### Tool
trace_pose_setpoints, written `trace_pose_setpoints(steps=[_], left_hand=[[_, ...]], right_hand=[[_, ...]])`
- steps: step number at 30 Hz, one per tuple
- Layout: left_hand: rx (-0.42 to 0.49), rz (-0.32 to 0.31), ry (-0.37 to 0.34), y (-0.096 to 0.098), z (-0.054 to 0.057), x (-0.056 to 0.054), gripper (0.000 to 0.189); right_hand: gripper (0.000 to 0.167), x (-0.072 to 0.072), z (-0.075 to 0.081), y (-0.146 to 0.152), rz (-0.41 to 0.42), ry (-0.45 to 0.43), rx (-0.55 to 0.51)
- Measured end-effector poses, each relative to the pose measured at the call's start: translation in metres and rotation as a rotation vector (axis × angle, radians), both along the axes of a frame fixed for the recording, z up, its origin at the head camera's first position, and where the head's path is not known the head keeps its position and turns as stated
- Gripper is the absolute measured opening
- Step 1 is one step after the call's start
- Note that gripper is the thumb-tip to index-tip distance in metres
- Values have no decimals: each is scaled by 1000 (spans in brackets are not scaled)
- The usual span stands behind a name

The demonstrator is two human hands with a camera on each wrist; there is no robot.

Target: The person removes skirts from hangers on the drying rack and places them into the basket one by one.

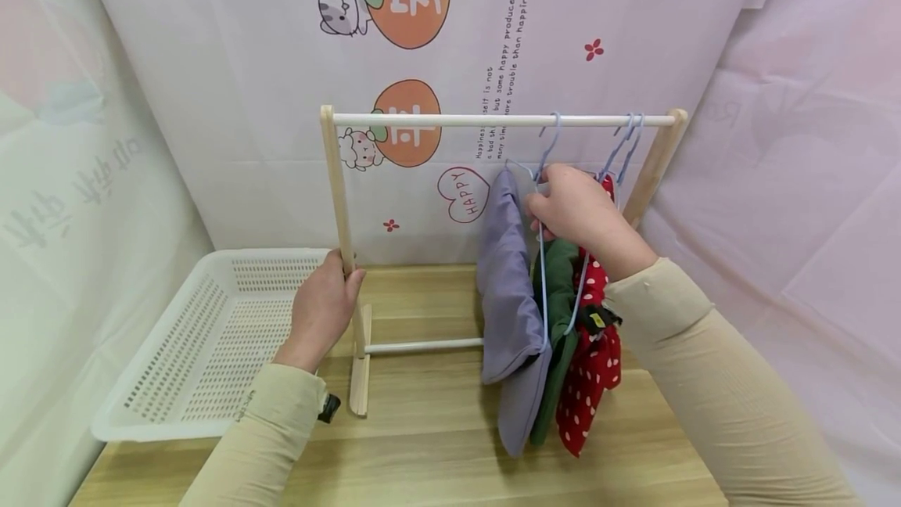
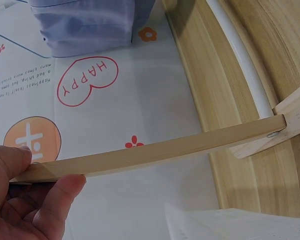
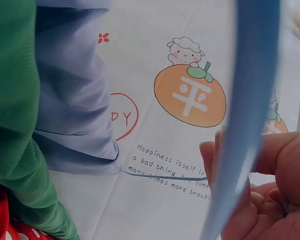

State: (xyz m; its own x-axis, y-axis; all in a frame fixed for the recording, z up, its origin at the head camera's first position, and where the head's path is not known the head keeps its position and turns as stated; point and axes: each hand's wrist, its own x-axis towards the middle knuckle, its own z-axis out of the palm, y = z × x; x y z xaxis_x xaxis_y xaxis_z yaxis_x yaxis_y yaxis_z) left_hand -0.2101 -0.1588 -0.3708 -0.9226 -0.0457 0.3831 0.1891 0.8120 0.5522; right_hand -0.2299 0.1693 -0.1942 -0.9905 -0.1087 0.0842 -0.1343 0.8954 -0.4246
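My left hand (image 1: 320,307) grips the left upright (image 1: 336,186) of a small wooden clothes rack. In the left wrist view, thumb and fingers lie on both sides of that wooden post (image 2: 155,152). My right hand (image 1: 573,206) pinches a light blue hanger (image 1: 546,149) just below its hook, which is over the white top rail (image 1: 450,120). A lavender garment (image 1: 510,280) hangs from this hanger. Beside it hang a green garment (image 1: 556,272) and a red garment with white dots (image 1: 594,366). In the right wrist view a blurred blue strip (image 3: 247,115) crosses before the fingers.
A white perforated basket (image 1: 162,319) stands left of the rack on the wooden table (image 1: 415,436). Near the table runs the rack's white lower bar (image 1: 425,346). A printed white cloth (image 1: 246,100) covers the wall close behind, with more cloth at both sides.
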Motion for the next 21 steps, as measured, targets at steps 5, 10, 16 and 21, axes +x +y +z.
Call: trace_pose_setpoints(steps=[5,10,16,21], left_hand=[[2,-5,-5,-1,0,0,37],[-3,-10,2,0,1,1,38],[-9,-7,7,0,1,1,39],[-12,-7,15,-1,0,1,41]], right_hand=[[53,1,1,-4,17,5,14],[48,1,1,-8,32,20,27],[46,2,1,-13,43,26,38],[43,3,2,-18,48,21,35]])
